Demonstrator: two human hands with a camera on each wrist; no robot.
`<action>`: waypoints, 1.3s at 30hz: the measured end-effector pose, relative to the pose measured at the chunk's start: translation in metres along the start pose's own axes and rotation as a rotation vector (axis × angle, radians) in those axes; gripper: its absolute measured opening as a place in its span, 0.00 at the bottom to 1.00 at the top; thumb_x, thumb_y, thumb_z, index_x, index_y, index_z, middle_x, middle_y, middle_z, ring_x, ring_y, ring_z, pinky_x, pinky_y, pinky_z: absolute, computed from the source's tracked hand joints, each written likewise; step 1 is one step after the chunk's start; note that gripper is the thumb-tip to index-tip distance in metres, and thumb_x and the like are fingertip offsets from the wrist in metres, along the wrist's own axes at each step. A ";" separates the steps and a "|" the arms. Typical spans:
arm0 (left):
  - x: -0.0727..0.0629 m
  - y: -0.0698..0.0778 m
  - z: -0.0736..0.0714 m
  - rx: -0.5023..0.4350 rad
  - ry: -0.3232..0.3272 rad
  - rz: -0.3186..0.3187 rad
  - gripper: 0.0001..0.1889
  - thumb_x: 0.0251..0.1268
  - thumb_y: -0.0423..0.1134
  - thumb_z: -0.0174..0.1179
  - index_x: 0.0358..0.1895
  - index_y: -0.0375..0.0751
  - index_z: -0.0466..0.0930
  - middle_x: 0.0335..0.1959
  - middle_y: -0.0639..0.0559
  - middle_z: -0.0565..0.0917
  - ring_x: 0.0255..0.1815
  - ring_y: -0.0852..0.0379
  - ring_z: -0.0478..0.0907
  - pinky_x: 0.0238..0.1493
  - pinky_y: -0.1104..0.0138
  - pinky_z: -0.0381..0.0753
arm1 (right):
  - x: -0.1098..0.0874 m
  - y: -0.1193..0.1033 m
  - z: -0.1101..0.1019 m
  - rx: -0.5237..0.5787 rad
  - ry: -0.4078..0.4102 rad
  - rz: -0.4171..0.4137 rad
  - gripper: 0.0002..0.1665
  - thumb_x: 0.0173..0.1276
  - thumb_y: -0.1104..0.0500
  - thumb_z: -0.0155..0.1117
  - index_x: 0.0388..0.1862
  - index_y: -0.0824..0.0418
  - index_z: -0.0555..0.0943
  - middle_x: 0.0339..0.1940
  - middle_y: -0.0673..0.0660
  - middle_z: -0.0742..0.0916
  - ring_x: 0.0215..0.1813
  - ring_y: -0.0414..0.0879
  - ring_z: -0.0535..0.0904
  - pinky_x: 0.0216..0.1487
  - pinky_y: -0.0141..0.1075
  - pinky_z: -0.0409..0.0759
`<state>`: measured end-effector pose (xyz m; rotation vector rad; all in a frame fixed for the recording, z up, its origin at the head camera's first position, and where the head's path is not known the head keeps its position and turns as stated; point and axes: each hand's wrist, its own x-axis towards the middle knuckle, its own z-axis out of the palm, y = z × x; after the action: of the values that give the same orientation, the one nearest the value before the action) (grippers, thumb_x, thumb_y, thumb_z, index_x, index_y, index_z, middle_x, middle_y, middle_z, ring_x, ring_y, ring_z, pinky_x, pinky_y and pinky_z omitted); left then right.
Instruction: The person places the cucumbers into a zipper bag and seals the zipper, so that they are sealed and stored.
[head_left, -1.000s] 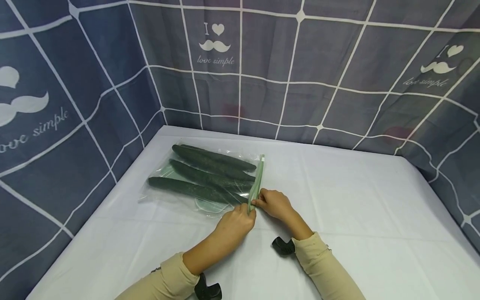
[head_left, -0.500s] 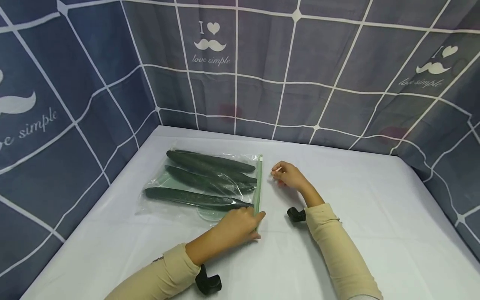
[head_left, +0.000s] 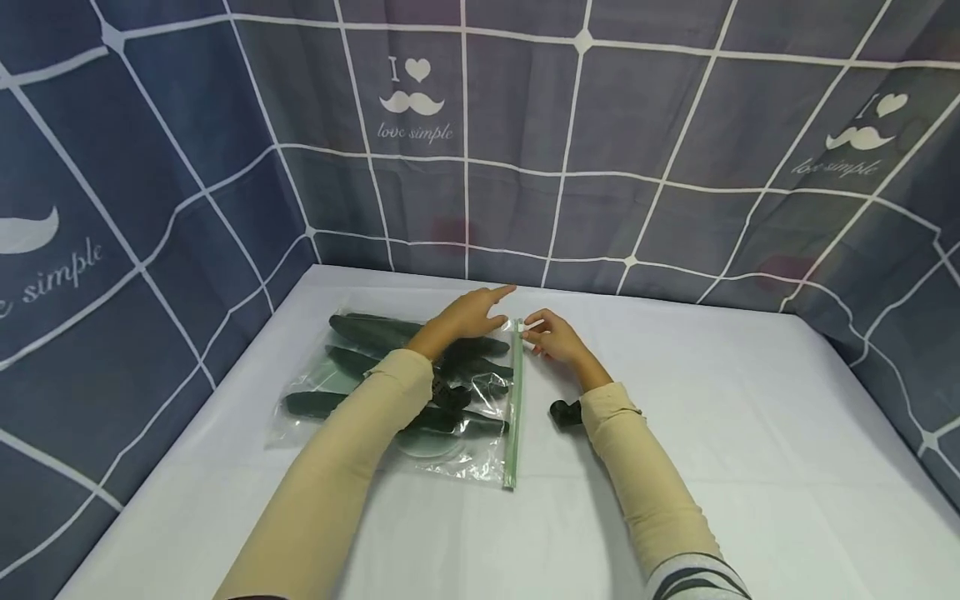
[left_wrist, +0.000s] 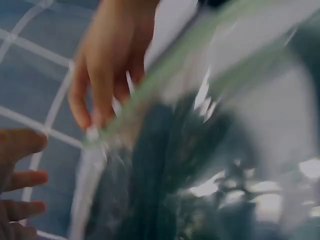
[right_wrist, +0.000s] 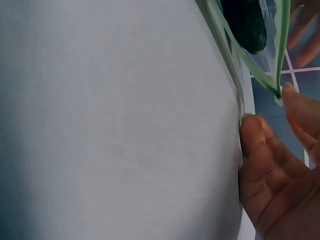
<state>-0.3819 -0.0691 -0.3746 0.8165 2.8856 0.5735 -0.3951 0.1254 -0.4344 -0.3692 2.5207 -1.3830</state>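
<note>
A clear zip bag (head_left: 491, 454) with a green closure strip (head_left: 513, 417) lies on the table, with several dark green cucumbers (head_left: 311, 404) in it. In the right wrist view the strip's two sides stand apart in a V, with a cucumber end (right_wrist: 247, 30) between them. My left hand (head_left: 468, 315) is over the bag's far side, fingers extended, without a grip on anything. At the far end of the strip is my right hand (head_left: 551, 335), fingers loosely bent with a gap between them. One fingertip is right by the small white slider (right_wrist: 279, 100).
White cloth (head_left: 735, 417) covers the table. Grey-blue gridded curtains (head_left: 525, 200) rise along the back and sides. A pale green round shape (head_left: 431, 448) shows at the bag's near part. Black wrist mounts (head_left: 565, 413) hang under the sleeves.
My left hand has let go of the strip's near end and moved to the far side over the bag. The right hand went from the near end to the far end of the strip.
</note>
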 end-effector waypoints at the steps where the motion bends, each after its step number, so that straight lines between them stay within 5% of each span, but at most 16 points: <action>1: 0.007 -0.005 0.004 -0.035 -0.023 0.007 0.30 0.65 0.41 0.51 0.70 0.45 0.55 0.58 0.37 0.74 0.57 0.44 0.72 0.56 0.53 0.72 | -0.001 0.002 0.000 0.010 0.002 -0.002 0.19 0.65 0.57 0.57 0.53 0.62 0.69 0.50 0.68 0.79 0.28 0.43 0.77 0.21 0.31 0.71; 6: 0.029 -0.016 0.020 -0.210 -0.119 -0.021 0.23 0.63 0.35 0.51 0.63 0.41 0.68 0.56 0.37 0.76 0.56 0.45 0.74 0.54 0.57 0.74 | -0.002 0.005 0.004 0.004 -0.001 -0.032 0.16 0.65 0.59 0.57 0.52 0.60 0.72 0.50 0.66 0.80 0.28 0.43 0.78 0.20 0.31 0.72; 12: 0.042 -0.020 0.020 -0.299 -0.114 -0.092 0.16 0.60 0.28 0.53 0.51 0.40 0.80 0.48 0.41 0.81 0.46 0.49 0.79 0.41 0.66 0.78 | 0.002 -0.002 0.005 -0.042 0.022 -0.084 0.16 0.64 0.61 0.57 0.51 0.59 0.74 0.46 0.64 0.81 0.27 0.43 0.77 0.20 0.31 0.72; 18: 0.045 -0.019 0.022 -0.345 -0.102 -0.039 0.14 0.60 0.28 0.54 0.48 0.40 0.79 0.48 0.40 0.80 0.47 0.48 0.79 0.40 0.67 0.78 | 0.001 -0.003 0.004 -0.050 0.056 -0.090 0.12 0.62 0.64 0.59 0.45 0.63 0.76 0.36 0.61 0.82 0.23 0.41 0.74 0.22 0.30 0.72; 24: 0.046 -0.017 0.021 -0.336 -0.088 -0.028 0.14 0.59 0.25 0.53 0.46 0.41 0.79 0.48 0.40 0.80 0.45 0.50 0.79 0.36 0.70 0.75 | -0.003 -0.003 0.004 -0.036 0.021 -0.094 0.10 0.60 0.64 0.60 0.41 0.64 0.77 0.28 0.54 0.80 0.19 0.40 0.70 0.22 0.30 0.70; 31: 0.046 -0.015 0.018 -0.296 -0.065 -0.018 0.14 0.60 0.27 0.53 0.48 0.42 0.79 0.41 0.40 0.80 0.26 0.59 0.68 0.27 0.73 0.66 | -0.013 -0.005 0.005 -0.027 -0.054 -0.102 0.09 0.56 0.69 0.57 0.37 0.66 0.77 0.22 0.50 0.80 0.19 0.40 0.69 0.22 0.30 0.69; 39: 0.041 -0.011 0.013 -0.294 -0.059 -0.034 0.13 0.62 0.28 0.51 0.48 0.42 0.76 0.51 0.40 0.77 0.30 0.57 0.69 0.28 0.71 0.67 | -0.032 -0.008 0.011 0.017 -0.147 -0.059 0.08 0.55 0.68 0.59 0.36 0.67 0.76 0.22 0.48 0.78 0.20 0.40 0.69 0.22 0.30 0.69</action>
<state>-0.4200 -0.0524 -0.3907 0.7254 2.6664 0.9238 -0.3608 0.1231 -0.4305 -0.5254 2.3959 -1.3455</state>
